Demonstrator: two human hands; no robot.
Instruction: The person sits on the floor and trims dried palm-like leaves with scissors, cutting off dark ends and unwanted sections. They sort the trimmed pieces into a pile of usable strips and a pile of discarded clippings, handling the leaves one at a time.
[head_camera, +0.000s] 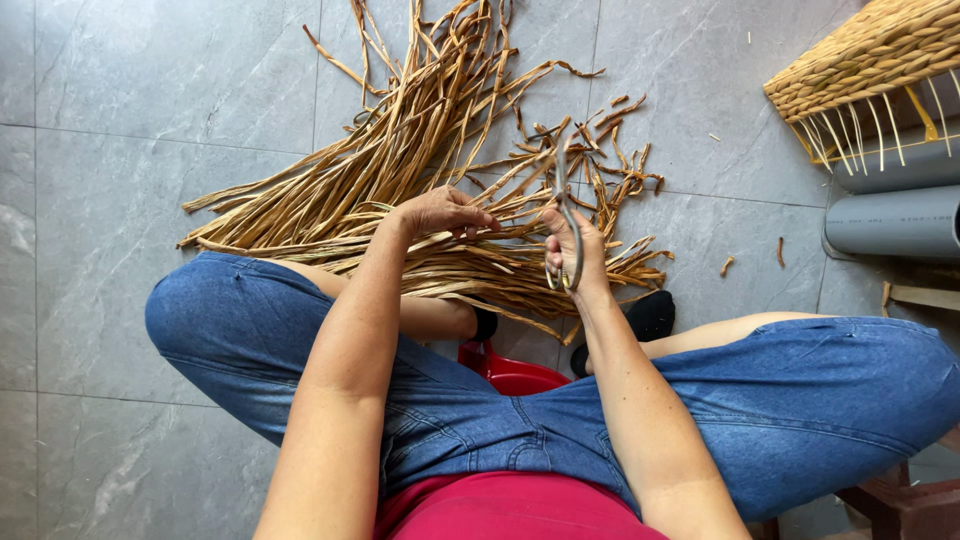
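A heap of long dried tan plant strips (400, 160) lies fanned out on the grey tiled floor in front of my crossed legs in blue jeans. My left hand (440, 212) reaches into the near end of the heap, fingers curled round a few strips. My right hand (572, 255) holds a pair of metal scissors (565, 215), blades pointing up and away from me, just right of my left hand. Short cut strip ends lie scattered to the right of the heap.
A partly woven basket (870, 60) with loose pale stakes stands at the top right. Grey plastic pipes (890, 215) lie beside it. A red low stool (510, 375) shows between my legs. Wooden furniture (900, 500) sits at the bottom right.
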